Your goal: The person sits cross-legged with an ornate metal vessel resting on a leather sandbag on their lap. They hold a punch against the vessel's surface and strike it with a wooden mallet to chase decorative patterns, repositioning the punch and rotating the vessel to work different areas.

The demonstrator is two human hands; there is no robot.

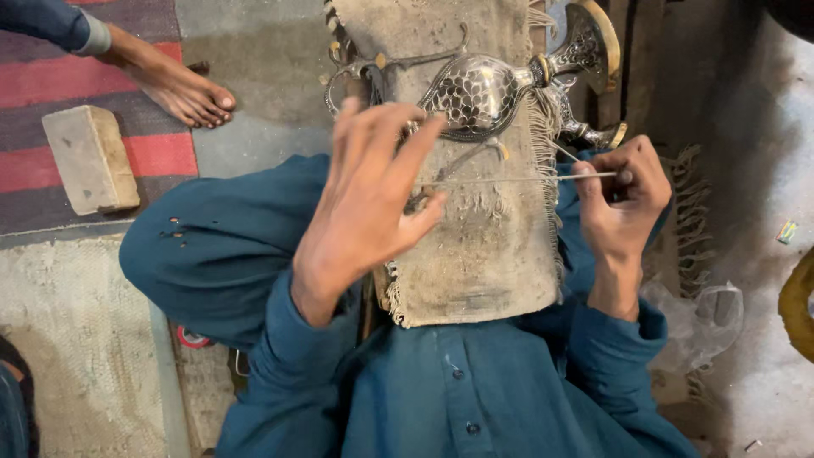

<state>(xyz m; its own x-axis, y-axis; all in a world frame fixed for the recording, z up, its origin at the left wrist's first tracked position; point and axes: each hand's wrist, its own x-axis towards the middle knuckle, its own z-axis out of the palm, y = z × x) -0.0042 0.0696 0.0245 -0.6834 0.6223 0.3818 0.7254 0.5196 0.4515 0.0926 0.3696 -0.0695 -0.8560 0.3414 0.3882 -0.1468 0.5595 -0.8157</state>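
In the head view, an ornate metal vessel [485, 92] with dark scale-like engraving is seen lying on its side on a worn, fringed cloth [483, 254], which is spread over the lap of a person dressed in a teal shirt [441, 390]. The vessel's flared foot [593, 42] is turned to the upper right, and a thin curved handle [356, 72] is seen at its left end.

The left hand [365, 203] is held just below the vessel, over the cloth; its fingers [386, 140] are spread apart and extended, with the tips touching or nearly touching the vessel's lower edge. A thin, straight metal rod [517, 178] is pinched between the bunched thumb and fingertips of the right hand [623, 199]. The rod is laid almost level across the cloth, just beneath the vessel, with its far end lost behind the left hand.

At the upper left, another person's bare foot [174, 85] is set on a red-striped mat [51, 161], beside a pale rectangular block [89, 157]. A crumpled clear plastic bag [704, 318] is seen on the floor at the right.
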